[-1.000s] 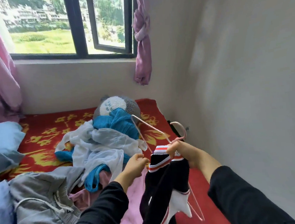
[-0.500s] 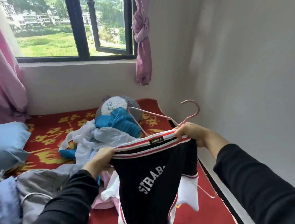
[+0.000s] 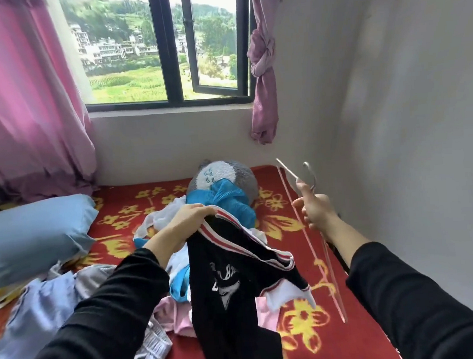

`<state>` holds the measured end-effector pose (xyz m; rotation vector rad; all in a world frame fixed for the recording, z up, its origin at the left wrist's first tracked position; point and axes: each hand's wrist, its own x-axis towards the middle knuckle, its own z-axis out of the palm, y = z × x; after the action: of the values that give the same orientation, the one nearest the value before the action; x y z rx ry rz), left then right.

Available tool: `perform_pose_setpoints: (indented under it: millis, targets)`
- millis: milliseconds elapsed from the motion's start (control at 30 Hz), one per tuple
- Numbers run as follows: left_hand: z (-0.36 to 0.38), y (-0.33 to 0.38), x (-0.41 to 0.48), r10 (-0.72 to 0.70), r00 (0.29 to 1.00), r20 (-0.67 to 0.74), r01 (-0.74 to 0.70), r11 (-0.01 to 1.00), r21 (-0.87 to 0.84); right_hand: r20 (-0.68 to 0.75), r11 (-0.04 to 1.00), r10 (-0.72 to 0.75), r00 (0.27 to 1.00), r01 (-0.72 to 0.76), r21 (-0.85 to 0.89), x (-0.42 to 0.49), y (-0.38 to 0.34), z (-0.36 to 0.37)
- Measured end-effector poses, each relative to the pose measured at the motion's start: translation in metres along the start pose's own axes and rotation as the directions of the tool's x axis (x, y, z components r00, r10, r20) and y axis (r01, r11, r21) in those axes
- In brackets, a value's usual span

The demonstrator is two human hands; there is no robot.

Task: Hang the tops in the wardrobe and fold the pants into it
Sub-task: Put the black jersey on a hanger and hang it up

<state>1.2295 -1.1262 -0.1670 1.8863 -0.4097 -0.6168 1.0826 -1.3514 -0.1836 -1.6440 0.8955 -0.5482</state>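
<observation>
Bed: we recorded a red cover printed with yellow flowers, flat and matte, filling the corner under the window; it carried everything below.

Pillow: pale blue, plump and smooth, at the left side of the bed.

Laundry heap: soft, crumpled cloth in light blue, grey, white, turquoise and pink, lying between the pillow and the black top. No wardrobe was in view.

Black top: a limp knit with a red-and-white striped rib at the neck, white sleeve ends and white lettering on the chest. It hung free above the bed from our left hand, whose fingers were closed over the striped rib. We judged it light and wholly unstiff, prone to fold on itself and slide off a thin wire; the rib seemed the firmest part and the sensible place to hold it while opening the neck.

Plush toy: grey and white, fuzzy and rounded, at the head of the bed.

Hanger: thin pink wire, rigid and smooth, apart from the top. Our right hand pinched it just under the hook, the frame slanting down toward us. We judged it very light.
</observation>
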Motion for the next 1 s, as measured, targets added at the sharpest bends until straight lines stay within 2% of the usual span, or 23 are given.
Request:
perform_pose_setpoints:
  millis: [133, 267, 467, 533, 700, 767, 900, 1000]
  targets:
    - [0.010, -0.016, 0.007, 0.020, 0.999, -0.047, -0.015, 0.994, 0.110, 0.039, 0.961, -0.055, 0.998, 0.043, 0.273, 0.003, -0.007, 0.012]
    - [0.013, -0.026, 0.013, -0.041, 0.995, -0.086, 0.047, 0.996, 0.071, 0.014, 0.855, -0.097, 0.995, 0.076, 0.513, 0.001, -0.020, 0.023]
    - [0.005, -0.029, 0.011, -0.096, 0.993, -0.063, 0.096, 0.995, -0.009, 0.065, 0.644, -0.039, 0.997, -0.024, 0.764, 0.003, -0.035, 0.056]
    - [0.000, -0.029, 0.009, -0.092, 0.994, -0.064, 0.092, 0.996, -0.004, 0.047, 0.618, -0.032, 0.998, -0.017, 0.786, 0.004, -0.038, 0.069]
    - [-0.021, -0.034, 0.007, -0.100, 0.989, -0.111, 0.100, 0.995, -0.009, 0.004, 0.674, -0.080, 0.997, 0.051, 0.737, 0.002, -0.052, 0.090]
    - [-0.028, -0.038, 0.006, -0.105, 0.988, -0.115, 0.105, 0.994, -0.009, 0.017, 0.656, -0.089, 0.996, 0.045, 0.753, -0.001, -0.058, 0.096]
    - [-0.035, -0.038, 0.001, -0.096, 0.985, -0.142, 0.079, 0.989, -0.121, 0.039, 0.622, -0.056, 0.998, 0.005, 0.783, -0.001, -0.050, 0.112]
    - [-0.046, -0.035, 0.000, -0.068, 0.980, -0.188, 0.031, 0.981, -0.191, 0.011, 0.734, -0.066, 0.998, 0.041, 0.678, -0.002, -0.021, 0.123]
